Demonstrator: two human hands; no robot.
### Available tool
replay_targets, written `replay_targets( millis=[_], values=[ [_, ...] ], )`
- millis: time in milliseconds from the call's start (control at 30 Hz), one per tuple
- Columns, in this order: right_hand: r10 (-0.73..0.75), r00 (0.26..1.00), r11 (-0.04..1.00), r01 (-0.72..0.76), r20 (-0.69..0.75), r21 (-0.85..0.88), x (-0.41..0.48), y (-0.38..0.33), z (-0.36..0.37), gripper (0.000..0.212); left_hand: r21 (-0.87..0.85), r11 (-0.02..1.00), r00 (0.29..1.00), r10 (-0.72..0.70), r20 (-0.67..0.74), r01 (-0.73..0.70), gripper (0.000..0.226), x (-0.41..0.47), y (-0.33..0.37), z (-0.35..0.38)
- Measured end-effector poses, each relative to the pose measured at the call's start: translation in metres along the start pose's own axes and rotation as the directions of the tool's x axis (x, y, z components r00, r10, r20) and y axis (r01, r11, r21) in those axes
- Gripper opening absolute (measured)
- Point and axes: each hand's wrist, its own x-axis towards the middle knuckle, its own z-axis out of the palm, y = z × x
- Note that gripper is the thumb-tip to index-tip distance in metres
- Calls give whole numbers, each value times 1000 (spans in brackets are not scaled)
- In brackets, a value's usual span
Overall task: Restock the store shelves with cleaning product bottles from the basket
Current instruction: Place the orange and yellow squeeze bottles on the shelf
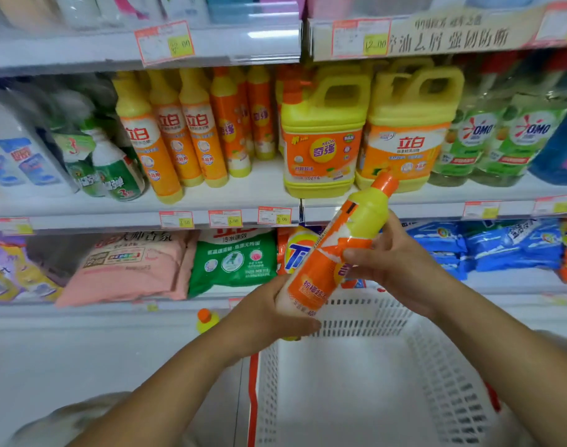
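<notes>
Closest in, a white slotted basket (443, 375) sits below both forearms, with a red strip along its left edge. Behind it, the middle shelf (114, 208) carries slim orange-and-yellow bottles (179, 130) on the left and 2 yellow handled jugs (322, 140) to their right. A detergent bottle (337, 253) is held tilted above the basket's far wall, its orange cap pointing toward the jugs. The left hand (266, 314) wraps its base and the right hand (401, 262) grips its upper body. 1 small orange-capped bottle (206, 319) shows left of the basket.

Orange-and-yellow bottle (337, 253), white perforated basket (436, 366), pink bag (127, 269).
</notes>
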Motion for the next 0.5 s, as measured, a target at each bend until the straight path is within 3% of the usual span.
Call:
replay_targets(
  millis=[167,367,433,500],
  values=[
    [20,1000,998,-20,6,55,10,-2,-11,56,-17,999,999,-37,1,37,57,9,-9,-1],
    [-47,988,997,36,-145,-75,12,6,-5,66,27,1000,992,-1,-129,5,61,18,-7,9],
    [-27,993,997,18,-119,-77,13,4,-6,66,-43,999,995,-30,-94,26,61,20,-7,8],
    [2,1000,998,-3,-20,-59,11,-2,-12,60,-148,987,998,-57,27,60,57,20,-6,4]
  ],
)
